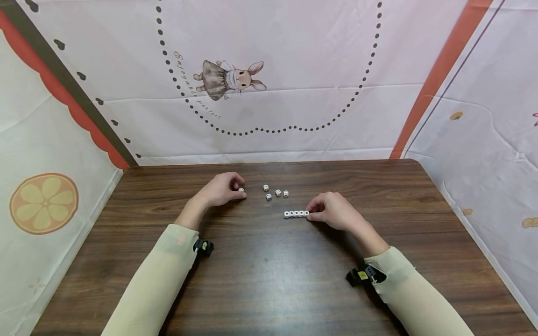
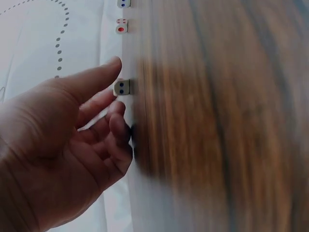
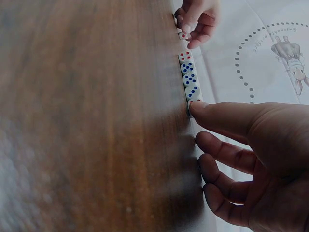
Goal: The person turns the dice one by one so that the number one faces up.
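Note:
Near the table's middle, several white dice stand in a straight row (image 1: 296,214), touching side by side, each with a single large dot on top. My right hand (image 1: 332,211) pinches the die at the row's right end, its thumb over that die (image 3: 192,107) in the right wrist view. Farther left, my left hand (image 1: 220,189) is around a separate die (image 1: 241,190). In the left wrist view, that die (image 2: 121,87) shows two blue dots, and a gap separates it from the thumb tip. Several loose dice (image 1: 278,192) lie between the hands, behind the row.
The brown wood-grain table (image 1: 269,280) meets a pale printed cloth (image 1: 294,107) at its back edge. More cloth hangs along the left and right sides. Each wrist carries a small black camera (image 1: 203,247).

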The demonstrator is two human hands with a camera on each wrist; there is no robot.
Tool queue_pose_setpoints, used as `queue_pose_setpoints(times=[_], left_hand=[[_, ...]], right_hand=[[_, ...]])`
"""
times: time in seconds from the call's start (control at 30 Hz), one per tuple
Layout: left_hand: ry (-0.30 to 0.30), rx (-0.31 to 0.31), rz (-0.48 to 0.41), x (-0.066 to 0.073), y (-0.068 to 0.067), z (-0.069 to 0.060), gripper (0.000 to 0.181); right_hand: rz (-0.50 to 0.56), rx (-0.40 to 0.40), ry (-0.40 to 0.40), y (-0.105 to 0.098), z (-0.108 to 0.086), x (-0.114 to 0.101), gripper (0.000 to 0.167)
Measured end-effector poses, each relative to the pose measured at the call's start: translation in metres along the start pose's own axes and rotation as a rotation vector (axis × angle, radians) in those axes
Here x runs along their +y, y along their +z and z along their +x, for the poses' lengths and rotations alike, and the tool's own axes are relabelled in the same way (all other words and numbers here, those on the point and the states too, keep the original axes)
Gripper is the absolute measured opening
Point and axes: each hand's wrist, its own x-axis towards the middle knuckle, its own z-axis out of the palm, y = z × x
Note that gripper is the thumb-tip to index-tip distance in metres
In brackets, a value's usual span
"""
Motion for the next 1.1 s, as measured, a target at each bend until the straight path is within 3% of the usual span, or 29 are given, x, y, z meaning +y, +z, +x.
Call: queue_pose_setpoints(times=[0.17,0.47,1.1], left_hand=[[-0.036,0.026,0.024,0.0019,0.0015,0.0023,0.034],[-0.013,0.033,0.038,0.0033,0.0014,0.0021,0.018],[-0.016,0.051,-0.035,0.0001,0.0001,-0.0002,0.011]], right_hand=[[-0.001,-0.003,-0.003,0.0003,0.0012,0.0005,0.005],[-0.007,-0.009,0.006,-0.0006,-0.0001,-0.0016,0.005],[-0.006,-0.005,0.003,-0.0001,0.0008,0.0001,0.005]])
